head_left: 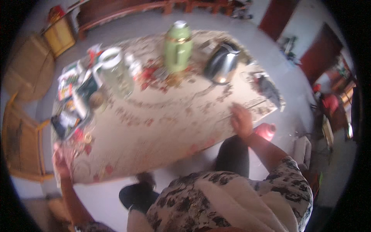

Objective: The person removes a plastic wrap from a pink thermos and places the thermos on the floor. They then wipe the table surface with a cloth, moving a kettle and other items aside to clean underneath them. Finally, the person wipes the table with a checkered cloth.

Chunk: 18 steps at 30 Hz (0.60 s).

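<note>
My right hand [242, 120] lies at the near right edge of the table [162, 143], its fingers stretched out over the flower-patterned cover and holding nothing. At the table's left corner is my left hand [62, 164], blurred, beside a pinkish patch that I cannot make out. Whether its fingers grip anything does not show. Nearest to it on the tabletop is a dark tray-like container [65, 125] with small items. Farther back stand a clear jug [119, 81] with a white rim, a green thermos flask [177, 48] and a shiny metal kettle [223, 63].
Boxes and packets [71, 81] crowd the table's left side. A grey cloth-like thing [268, 89] lies at the right edge. Below my right forearm stands a pink bottle [266, 131]. Wooden chair [25, 143] at left; long bench [119, 15] behind the table.
</note>
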Tool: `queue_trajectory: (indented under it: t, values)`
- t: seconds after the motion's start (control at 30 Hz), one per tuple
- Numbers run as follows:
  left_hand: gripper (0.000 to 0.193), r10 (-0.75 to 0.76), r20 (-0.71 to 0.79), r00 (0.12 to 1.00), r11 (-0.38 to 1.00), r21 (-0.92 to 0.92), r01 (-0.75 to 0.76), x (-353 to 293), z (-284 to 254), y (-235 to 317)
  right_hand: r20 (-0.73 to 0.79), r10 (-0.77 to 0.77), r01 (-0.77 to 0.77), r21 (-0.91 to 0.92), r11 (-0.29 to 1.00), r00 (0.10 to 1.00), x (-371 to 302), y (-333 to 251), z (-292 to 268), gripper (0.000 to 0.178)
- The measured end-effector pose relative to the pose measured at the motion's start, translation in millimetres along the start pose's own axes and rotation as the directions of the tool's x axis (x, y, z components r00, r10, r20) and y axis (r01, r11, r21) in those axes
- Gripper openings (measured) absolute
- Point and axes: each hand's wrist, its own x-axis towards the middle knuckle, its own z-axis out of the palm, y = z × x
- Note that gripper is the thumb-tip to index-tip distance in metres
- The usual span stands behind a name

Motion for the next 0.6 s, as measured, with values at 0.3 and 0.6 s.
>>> queue_trajectory:
  t: [0.3, 0.6]
  values:
    - [0.046, 0.060, -0.286, 0.957, 0.853, 0.512, 0.100, -6, 48, -46, 0.152, 0.062, -0.052, -0.069, 0.996, 0.986, 1, 0, -1, 0.044]
    - [0.058, -0.152, 0.141, 0.978, -0.523, 0.828, -0.200, 95, 272, -150, 0.212, 0.077, -0.090, 0.052, 0.995, 0.974, 10, -2, -12, 0.042]
